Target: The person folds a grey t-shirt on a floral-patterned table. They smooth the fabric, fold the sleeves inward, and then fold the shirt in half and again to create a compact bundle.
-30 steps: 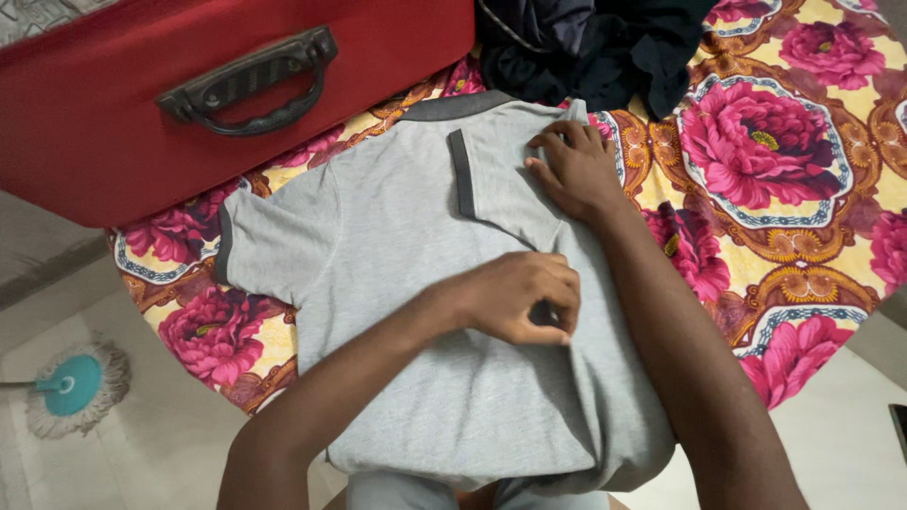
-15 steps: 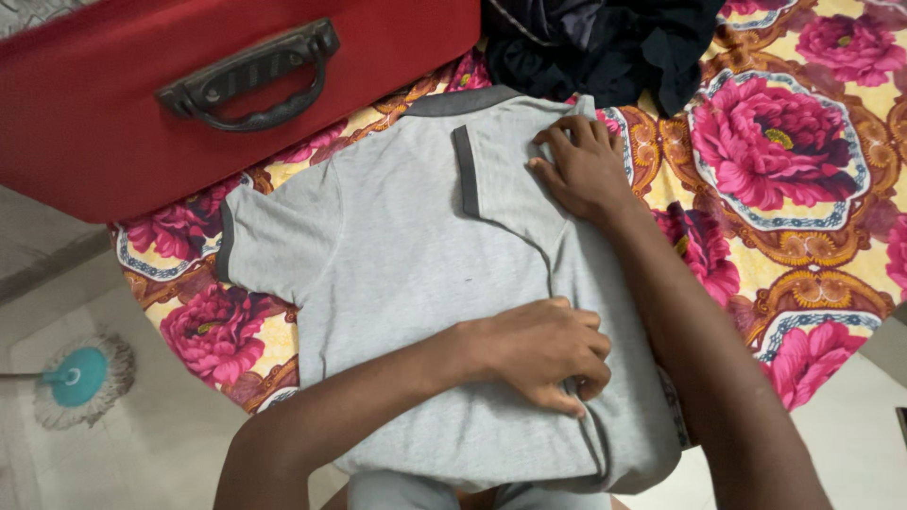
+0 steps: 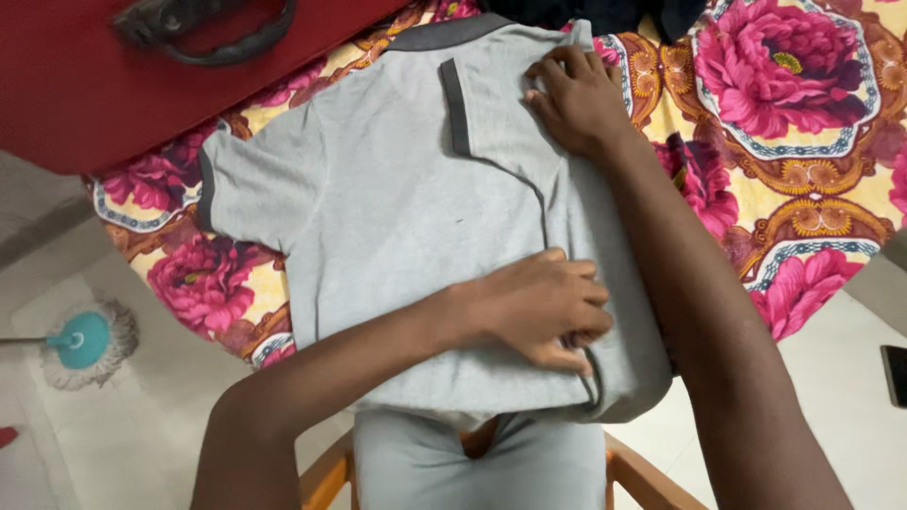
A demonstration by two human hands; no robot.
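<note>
The left hand [image 3: 543, 307] lies flat, fingers curled at the folded edge of the grey shirt [image 3: 397, 217] near its hem; the right hand [image 3: 576, 99] presses open-palmed by the collar. The shirt runs lengthwise away from the person, across the flowered cloth's [image 3: 803, 142] near edge.

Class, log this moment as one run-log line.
left hand: flat on grey short-sleeved shirt | right hand: pressing folded sleeve near collar | surface: floral cloth
</note>
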